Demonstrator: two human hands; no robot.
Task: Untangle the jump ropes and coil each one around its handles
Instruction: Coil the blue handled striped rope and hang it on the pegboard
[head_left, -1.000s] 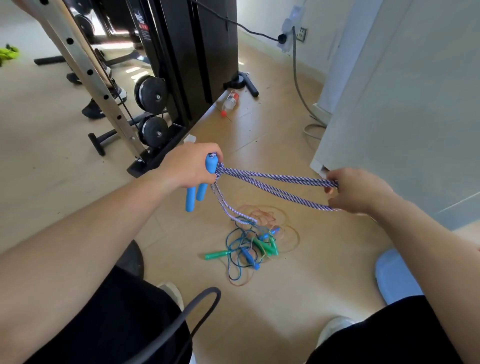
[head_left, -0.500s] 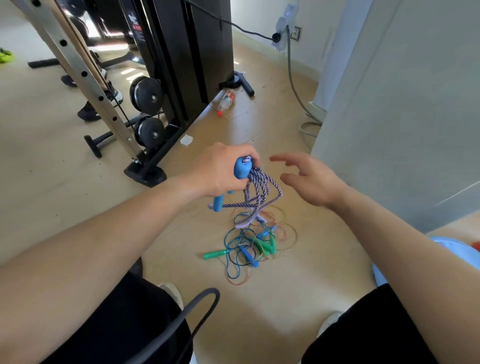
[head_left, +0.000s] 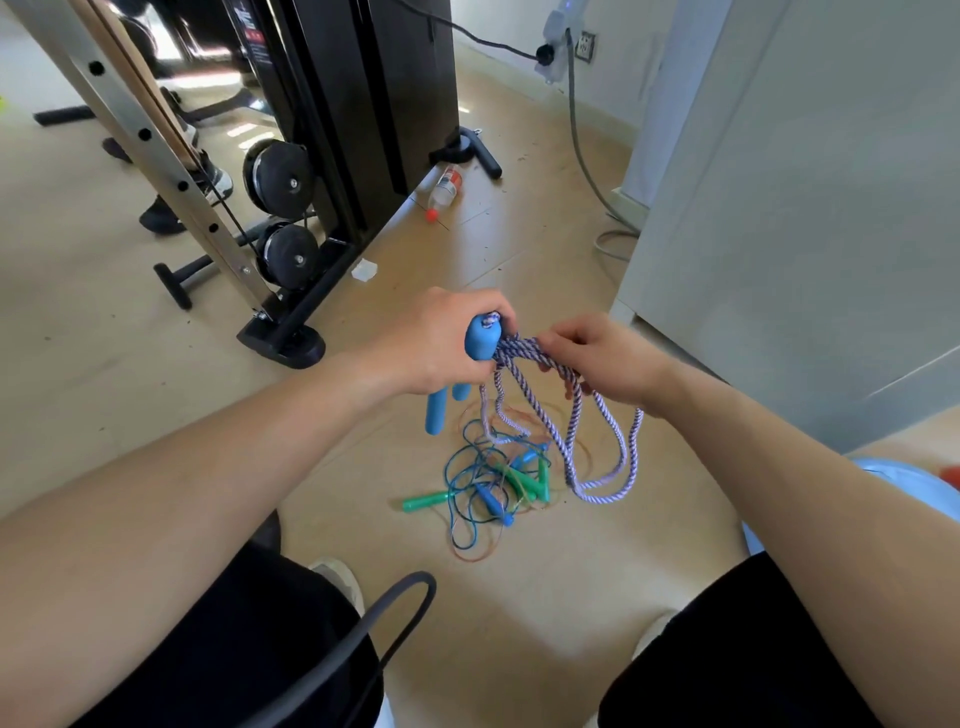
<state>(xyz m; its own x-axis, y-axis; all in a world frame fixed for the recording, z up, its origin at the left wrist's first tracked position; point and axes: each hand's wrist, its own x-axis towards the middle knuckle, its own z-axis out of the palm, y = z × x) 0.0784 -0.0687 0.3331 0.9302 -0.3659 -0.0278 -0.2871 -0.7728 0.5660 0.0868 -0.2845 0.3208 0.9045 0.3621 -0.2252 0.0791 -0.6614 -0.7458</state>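
While my left hand (head_left: 436, 348) clamps the 2 blue handles (head_left: 435, 411), my right hand (head_left: 608, 358) curls its fingers round the braided rope (head_left: 575, 431) at their 3 o'clock. I'd wrap tight, flat turns and keep the hanging loops off the floor tangle (head_left: 493, 483) at 6 o'clock.

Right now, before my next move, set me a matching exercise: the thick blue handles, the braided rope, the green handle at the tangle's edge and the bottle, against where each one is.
Things:
1. thick blue handles
2. braided rope
3. green handle
4. bottle

Places:
A. lying on the floor by the black machine
B. gripped in the left hand
C. sticking out of the tangle on the floor
D. held by the right hand, loops hanging

Pairs: 1-B, 2-D, 3-C, 4-A.
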